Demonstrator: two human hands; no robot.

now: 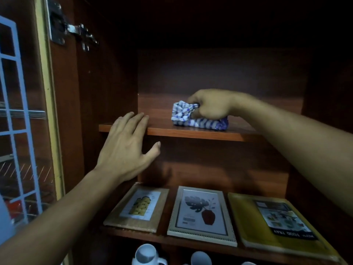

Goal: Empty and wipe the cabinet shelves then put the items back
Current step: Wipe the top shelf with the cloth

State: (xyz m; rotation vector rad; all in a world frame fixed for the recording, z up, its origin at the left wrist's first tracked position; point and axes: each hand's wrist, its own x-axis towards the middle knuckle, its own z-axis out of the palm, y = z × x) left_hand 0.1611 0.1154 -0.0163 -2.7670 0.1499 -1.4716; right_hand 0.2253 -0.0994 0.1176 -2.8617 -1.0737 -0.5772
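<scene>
Head view: right hand (212, 107) gripped bunched blue-and-white cloth (193, 117), pressing it on upper shelf (191, 133), toward middle. Left hand (126, 146) lay flat, fingers straight, on shelf's front-left edge. Lower shelf (172, 239) held two picture frames (201, 215) and yellow tray pack (277, 224), side by side.

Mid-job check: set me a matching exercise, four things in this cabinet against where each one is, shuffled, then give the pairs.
Things:
1 cloth
2 left hand
3 yellow tray
4 white mugs

Places:
A below the lower shelf, at the picture's bottom edge
B right end of the lower shelf
C gripped by the right hand on the upper shelf
D fingers flat on the upper shelf's front edge

Pairs: 1-C, 2-D, 3-B, 4-A
</scene>
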